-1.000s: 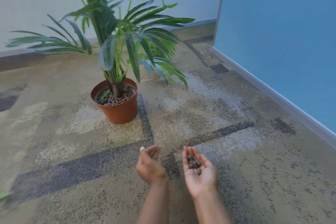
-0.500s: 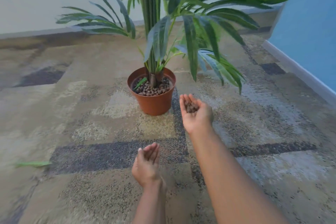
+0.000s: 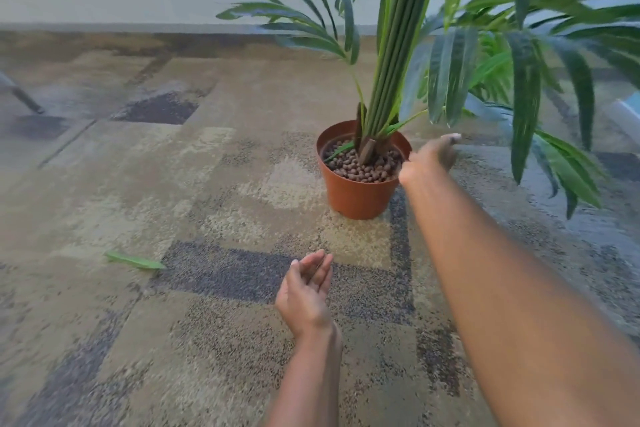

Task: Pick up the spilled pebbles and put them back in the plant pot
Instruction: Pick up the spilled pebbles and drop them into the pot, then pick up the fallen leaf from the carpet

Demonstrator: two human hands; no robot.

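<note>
Head view: the right hand (image 3: pixel 429 158), which half a second ago was cupped palm-up with pebbles short of the plant pot (image 3: pixel 360 192), is now turned back-up at the pot's right rim, touching or just beside it. Whether its fingers are apart or closed on anything I cannot tell; they are blurred and face away. I judge the handful is being tipped in, or has just gone in. The pebbles (image 3: pixel 360 168) fill the pot around the stems. The left hand (image 3: pixel 304 291) hangs loosely cupped, fingers together, empty, above the carpet (image 3: pixel 173 340) well in front of the pot. No loose pebbles show on the carpet; a fallen leaf (image 3: pixel 135 260) lies toward its left edge. No writing or brand is visible.
</note>
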